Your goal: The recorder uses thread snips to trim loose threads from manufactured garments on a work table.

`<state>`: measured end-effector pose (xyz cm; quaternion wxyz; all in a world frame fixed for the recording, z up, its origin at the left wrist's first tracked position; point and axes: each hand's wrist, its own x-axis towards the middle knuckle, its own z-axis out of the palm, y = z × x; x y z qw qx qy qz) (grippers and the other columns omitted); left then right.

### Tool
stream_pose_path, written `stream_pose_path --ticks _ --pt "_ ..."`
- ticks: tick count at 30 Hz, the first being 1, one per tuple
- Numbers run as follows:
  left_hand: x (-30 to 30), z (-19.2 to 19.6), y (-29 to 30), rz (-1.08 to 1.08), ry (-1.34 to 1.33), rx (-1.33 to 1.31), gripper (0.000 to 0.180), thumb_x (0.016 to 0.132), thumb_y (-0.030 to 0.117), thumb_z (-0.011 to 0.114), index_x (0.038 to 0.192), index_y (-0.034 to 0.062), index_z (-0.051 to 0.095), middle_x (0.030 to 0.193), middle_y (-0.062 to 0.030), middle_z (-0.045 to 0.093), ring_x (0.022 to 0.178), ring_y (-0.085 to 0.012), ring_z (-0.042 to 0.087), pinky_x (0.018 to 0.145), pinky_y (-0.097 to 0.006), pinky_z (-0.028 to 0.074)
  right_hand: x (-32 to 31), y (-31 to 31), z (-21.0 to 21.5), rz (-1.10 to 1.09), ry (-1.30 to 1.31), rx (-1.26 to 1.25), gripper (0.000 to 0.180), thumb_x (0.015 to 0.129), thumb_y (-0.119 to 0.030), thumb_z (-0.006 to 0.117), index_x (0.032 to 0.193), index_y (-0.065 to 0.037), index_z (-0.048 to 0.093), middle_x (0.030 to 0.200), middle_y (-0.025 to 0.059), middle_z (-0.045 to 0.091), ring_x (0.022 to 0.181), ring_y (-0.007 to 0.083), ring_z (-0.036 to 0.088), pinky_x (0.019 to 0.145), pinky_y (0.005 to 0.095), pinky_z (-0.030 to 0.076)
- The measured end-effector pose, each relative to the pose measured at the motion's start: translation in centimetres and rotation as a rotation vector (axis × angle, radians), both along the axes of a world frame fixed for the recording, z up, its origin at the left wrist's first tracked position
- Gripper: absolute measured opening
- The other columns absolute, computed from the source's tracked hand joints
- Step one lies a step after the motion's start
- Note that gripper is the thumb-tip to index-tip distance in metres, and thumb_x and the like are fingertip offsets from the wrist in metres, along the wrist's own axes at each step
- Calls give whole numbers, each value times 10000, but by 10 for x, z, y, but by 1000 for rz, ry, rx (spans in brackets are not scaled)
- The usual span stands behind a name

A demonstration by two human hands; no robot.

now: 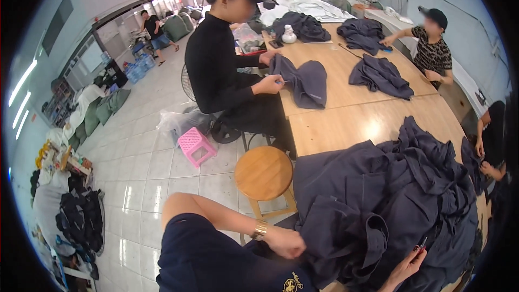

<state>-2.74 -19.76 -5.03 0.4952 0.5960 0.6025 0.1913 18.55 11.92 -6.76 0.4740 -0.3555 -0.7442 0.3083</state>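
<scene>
A large heap of dark blue-grey garments [346, 178] covers the near part of the wooden table. At the heap's left edge, my left hand [285, 242] is closed on the dark cloth, its fingertips partly hidden; a gold-coloured band circles the wrist. My right hand [406, 268] comes up from the lower edge over the heap. Between its thumb and fingers it grips a small metal-tipped tool that looks like thread snips [424, 241]. A curved, hemmed band of a garment [377, 238] stands up between my hands.
A round wooden stool [264, 173] stands left of the table [335, 124], with a pink plastic stool [197, 146] beyond. A person in black [216, 59] handles a dark garment [308, 84] at the table. Two more people work along its right side.
</scene>
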Motion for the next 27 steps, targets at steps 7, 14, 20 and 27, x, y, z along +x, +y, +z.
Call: stream_pose_path --ticks 7,14,20,27 --pt "-23 -1 -39 -189 15 -280 518 582 230 775 1027 54 579 922 -146 622 884 -286 603 753 -379 483 -1 -1 -6 -221 -207 19 395 922 -327 517 974 61 568 825 252 596 711 375 556 648 411 455" --pt "-24 -11 -30 -214 -35 -265 626 562 268 806 1098 50 566 996 -158 610 972 -280 586 829 -365 470 2 2 -14 -207 -193 132 408 920 -351 515 978 49 573 814 243 595 700 378 554 632 415 452" --pt "-18 -8 -26 -118 -107 -174 622 575 260 811 1102 43 562 1011 -157 610 987 -290 583 838 -371 466 2 0 -12 -210 -205 117 408 917 -359 515 960 42 574 805 237 592 690 373 552 621 409 448" --pt "1 9 -22 -175 77 -82 424 650 147 700 1022 24 536 942 -207 598 927 -370 570 772 -431 460 0 -3 -9 -233 -214 91 397 910 -352 524 948 39 576 797 246 588 687 390 545 620 419 446"
